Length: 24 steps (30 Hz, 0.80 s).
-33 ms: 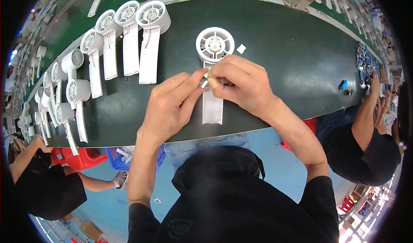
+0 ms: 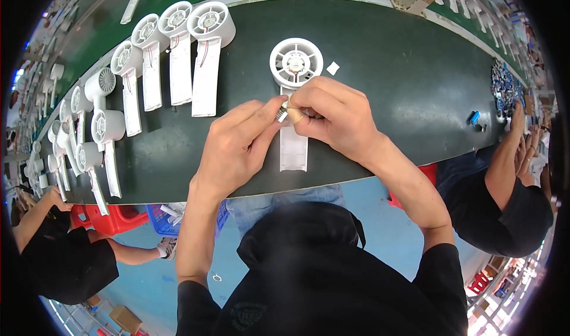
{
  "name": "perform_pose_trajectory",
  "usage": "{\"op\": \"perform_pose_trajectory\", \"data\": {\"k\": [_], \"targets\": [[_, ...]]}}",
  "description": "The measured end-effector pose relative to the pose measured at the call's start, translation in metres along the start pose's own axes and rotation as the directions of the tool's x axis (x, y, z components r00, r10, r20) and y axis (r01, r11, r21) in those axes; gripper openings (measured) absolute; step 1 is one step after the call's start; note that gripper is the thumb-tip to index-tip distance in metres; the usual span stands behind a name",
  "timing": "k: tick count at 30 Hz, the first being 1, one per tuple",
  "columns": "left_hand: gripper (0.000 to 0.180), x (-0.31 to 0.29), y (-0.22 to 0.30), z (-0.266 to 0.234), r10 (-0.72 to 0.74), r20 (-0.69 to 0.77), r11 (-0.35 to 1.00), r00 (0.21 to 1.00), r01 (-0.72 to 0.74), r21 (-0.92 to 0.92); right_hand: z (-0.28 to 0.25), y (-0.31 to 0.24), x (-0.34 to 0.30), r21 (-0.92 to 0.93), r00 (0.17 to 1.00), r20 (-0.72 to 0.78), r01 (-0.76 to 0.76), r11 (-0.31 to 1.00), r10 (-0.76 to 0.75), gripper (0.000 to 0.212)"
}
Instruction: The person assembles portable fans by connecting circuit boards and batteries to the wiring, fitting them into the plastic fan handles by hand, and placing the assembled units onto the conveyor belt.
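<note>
A white handheld fan (image 2: 296, 43) lies on the table in front of me, its round slotted head pointing away and its open, trough-like handle (image 2: 294, 152) toward me. Over the handle, my left hand (image 2: 240, 137) is closed in a pinch on a small white-and-dark part (image 2: 281, 115), too small to identify. My right hand (image 2: 335, 113) is closed too, its fingertips meeting the left ones at that part. Whatever lies between the right fingers is hidden. Both hands cover the middle of the handle.
Several white fans (image 2: 205, 68) line the table's left side. A small white square (image 2: 333, 68) lies beside the fan head. At right are a small blue piece (image 2: 474, 117) and a pile of blue parts (image 2: 503, 86). Co-workers sit on both sides; a blue basket (image 2: 155, 217) stands below.
</note>
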State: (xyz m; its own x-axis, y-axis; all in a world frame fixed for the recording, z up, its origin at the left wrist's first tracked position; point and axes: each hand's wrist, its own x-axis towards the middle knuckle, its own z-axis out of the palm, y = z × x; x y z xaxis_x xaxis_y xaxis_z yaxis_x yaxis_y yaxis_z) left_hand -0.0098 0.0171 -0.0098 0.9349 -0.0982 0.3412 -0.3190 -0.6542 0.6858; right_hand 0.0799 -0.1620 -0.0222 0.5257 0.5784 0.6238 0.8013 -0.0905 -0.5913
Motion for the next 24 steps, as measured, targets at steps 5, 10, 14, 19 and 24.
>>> {"op": "perform_pose_trajectory", "data": {"k": [5,10,14,19,24], "targets": [[0.032,-0.001,-0.001,0.003,0.009,-0.033,0.999,0.999,-0.01,-0.031,-0.003,0.002,0.002,0.053,0.998,0.047,-0.044,0.998,0.041,0.021],[0.032,-0.001,0.002,0.005,-0.016,-0.088,0.998,0.996,0.011,-0.055,-0.001,-0.002,0.001,0.017,0.998,0.012,-0.054,0.998,0.053,0.019],[0.032,-0.004,0.009,0.019,-0.113,-0.202,0.989,0.973,0.089,-0.122,0.0,-0.007,-0.002,0.002,0.994,-0.017,-0.103,0.995,0.103,0.022],[0.03,0.002,0.017,0.016,-0.165,-0.21,0.981,0.964,0.138,-0.137,-0.016,-0.002,-0.006,0.102,0.936,-0.144,-0.308,0.946,0.32,0.016],[0.036,0.0,0.021,0.014,-0.283,-0.196,0.954,0.939,0.253,-0.163,-0.007,-0.004,0.001,0.217,0.804,-0.059,-0.568,0.794,0.591,0.018]]}}
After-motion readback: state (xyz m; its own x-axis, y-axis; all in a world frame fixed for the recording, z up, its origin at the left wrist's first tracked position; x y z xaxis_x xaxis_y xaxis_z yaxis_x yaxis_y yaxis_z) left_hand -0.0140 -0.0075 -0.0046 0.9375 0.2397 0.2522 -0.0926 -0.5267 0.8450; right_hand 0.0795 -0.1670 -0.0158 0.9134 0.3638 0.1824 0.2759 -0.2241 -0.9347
